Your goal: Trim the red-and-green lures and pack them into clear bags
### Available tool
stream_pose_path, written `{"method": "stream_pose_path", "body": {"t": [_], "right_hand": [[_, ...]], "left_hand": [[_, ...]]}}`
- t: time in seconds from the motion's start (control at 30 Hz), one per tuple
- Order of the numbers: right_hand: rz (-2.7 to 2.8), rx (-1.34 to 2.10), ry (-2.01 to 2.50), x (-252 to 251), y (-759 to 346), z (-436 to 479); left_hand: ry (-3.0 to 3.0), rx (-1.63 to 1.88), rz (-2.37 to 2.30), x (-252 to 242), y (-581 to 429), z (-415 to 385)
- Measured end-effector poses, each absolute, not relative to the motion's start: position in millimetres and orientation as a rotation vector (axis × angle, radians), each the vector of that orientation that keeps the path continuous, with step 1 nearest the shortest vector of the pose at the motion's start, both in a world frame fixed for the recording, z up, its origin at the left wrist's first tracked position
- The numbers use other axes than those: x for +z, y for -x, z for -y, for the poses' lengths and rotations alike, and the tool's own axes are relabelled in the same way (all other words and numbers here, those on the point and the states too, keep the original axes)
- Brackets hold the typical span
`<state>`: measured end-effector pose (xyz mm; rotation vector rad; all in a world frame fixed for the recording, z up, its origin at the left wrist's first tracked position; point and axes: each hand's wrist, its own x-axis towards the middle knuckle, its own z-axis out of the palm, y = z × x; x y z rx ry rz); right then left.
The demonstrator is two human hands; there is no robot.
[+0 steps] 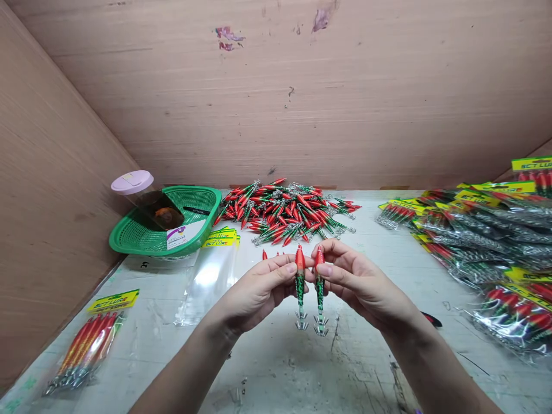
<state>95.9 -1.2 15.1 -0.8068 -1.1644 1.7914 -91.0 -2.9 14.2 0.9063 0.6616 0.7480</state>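
My left hand pinches a red and green fishing lure between thumb and fingers. Close beside it, my right hand grips a second fishing lure of the same colours. Both lures hang upright, red ends up and rings of metal hooks down, with a narrow gap between them. Behind my left hand a few red tips show; the rest of them is hidden. A pile of loose lures lies beyond my hands.
Empty clear bags with yellow headers lie left of my hands. A green basket holds a lidded cup. One filled lure pack rests at the front left. Packed lures are heaped at right. Wooden walls enclose the table.
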Motion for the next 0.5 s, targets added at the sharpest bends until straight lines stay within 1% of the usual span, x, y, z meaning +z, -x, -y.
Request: {"method": "stream_pose_path", "body": {"t": [0.07, 0.13, 0.2, 0.3, 0.37, 0.5], "right_hand": [[1.31, 1.675, 0.999, 5, -97, -8], [1.451, 1.553, 1.228, -15, -95, -21], [1.526, 1.485, 1.415, -40, -90, -36], [1.614, 1.384, 1.618, -74, -77, -54], [1.69, 1.29, 1.7, -87, -68, -60], [1.891, 1.028, 1.756, -87, -68, -70]], "left_hand": [[-1.147, 0.689, -0.941, 11, 103, -7], [-1.456, 0.571, -1.403, 2, 118, -20], [-1.551, 0.508, -1.689, -12, 131, -32], [-1.579, 0.422, -1.88, -37, 139, -42], [-1.607, 0.381, -1.949, -49, 137, -43], [-1.736, 0.383, -2.041, -52, 132, -43]]}}
